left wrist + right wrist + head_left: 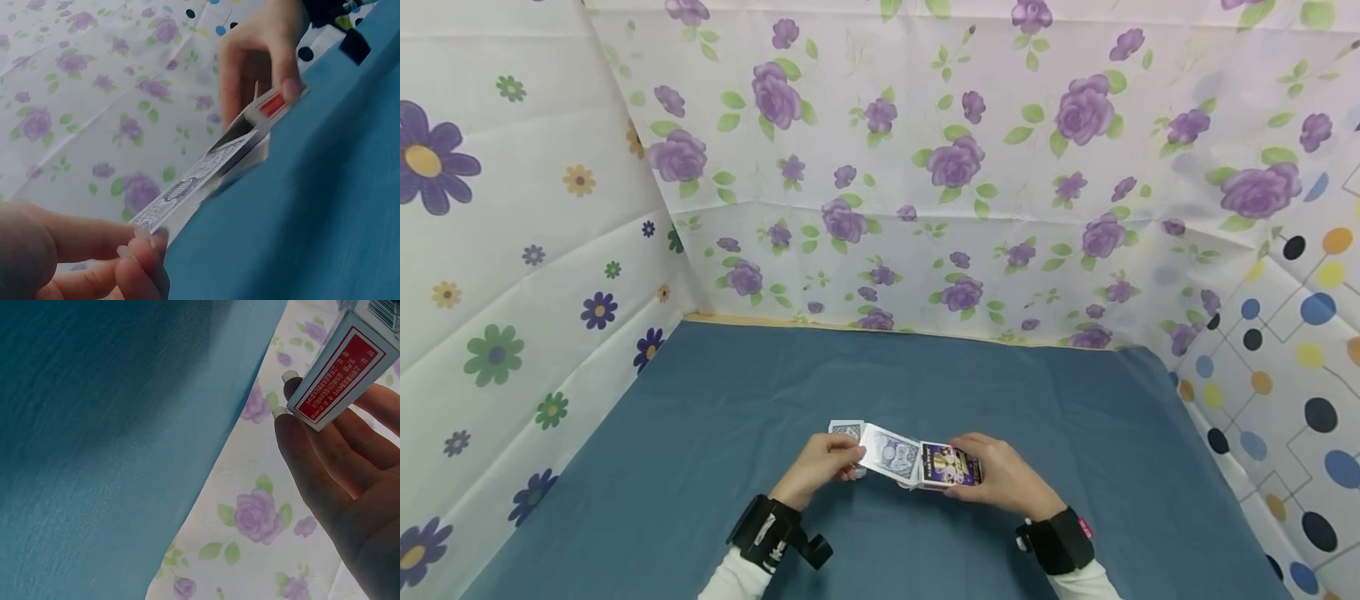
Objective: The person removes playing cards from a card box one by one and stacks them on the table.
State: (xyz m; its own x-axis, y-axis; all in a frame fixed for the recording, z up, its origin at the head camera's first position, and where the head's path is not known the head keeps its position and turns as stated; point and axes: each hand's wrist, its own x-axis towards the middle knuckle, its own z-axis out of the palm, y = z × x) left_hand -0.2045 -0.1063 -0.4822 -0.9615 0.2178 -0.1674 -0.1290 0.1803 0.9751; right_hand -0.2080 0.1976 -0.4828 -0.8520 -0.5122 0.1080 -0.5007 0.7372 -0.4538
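Card: the patterned card lies between the hands over the blue cloth, its right end at the box's open left end; probably light, thin, bendable and slick, best taken by its edges.
Box: the card box sits just right of it; likely light and crushable, best held by its narrow sides.
Left hand: pinches the card's left end, thumb against fingers, forearm from near left.
Right hand: grips the box's right part, thumb on the near side, forearm from near right.
Second card: beyond the left hand; whether held, cannot tell.
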